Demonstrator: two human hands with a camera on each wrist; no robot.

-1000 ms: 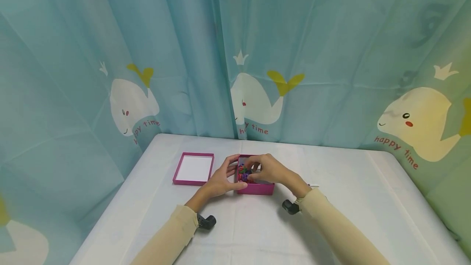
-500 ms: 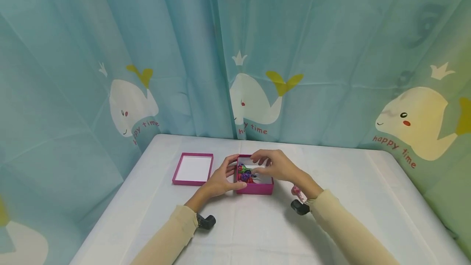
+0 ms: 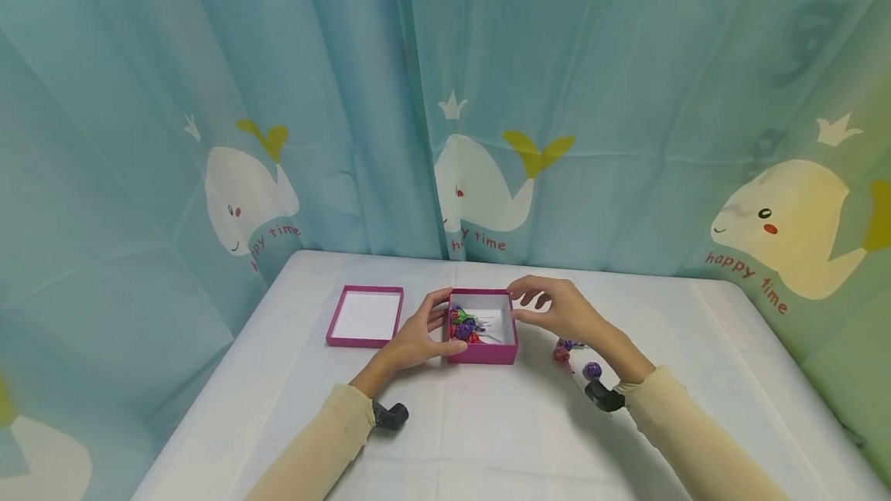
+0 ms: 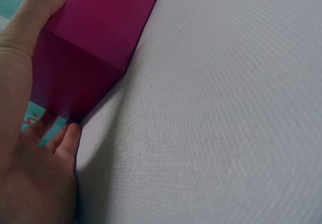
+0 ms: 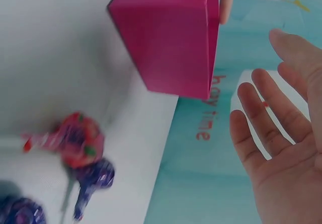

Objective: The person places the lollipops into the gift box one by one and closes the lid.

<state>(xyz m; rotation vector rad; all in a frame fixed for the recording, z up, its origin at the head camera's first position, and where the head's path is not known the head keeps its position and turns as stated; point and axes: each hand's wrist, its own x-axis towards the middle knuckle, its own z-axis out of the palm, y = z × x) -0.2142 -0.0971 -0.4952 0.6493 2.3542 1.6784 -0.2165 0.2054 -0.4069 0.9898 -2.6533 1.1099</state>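
A magenta box [image 3: 482, 354] stands uncovered on the table, with several wrapped lollipops [image 3: 465, 328] heaped at its left end, white sticks pointing right. My left hand [image 3: 415, 337] steadies it at the front left corner; in the left wrist view the thumb [image 4: 37, 12] lies over the front wall and the fingers [image 4: 68, 138] spread along the left side. Just beyond the box's right rim hovers my right hand [image 3: 567, 309], empty, its fingers loosely bent. The right wrist view shows its palm bare, apart from the box wall [image 5: 168, 38].
Left of the box lies a magenta lid [image 3: 365, 317], white inside face up. Loose lollipops rest on the table under my right forearm: a pink one [image 3: 561, 354] and a purple one [image 3: 592, 371] among them. Behind the table hangs a blue curtain [image 3: 626, 99] with whale prints.
My right hand has come up out of the box and moved right, past its rim, with nothing in it. More loose lollipops show under the forearm. The left hand has stayed on the box.
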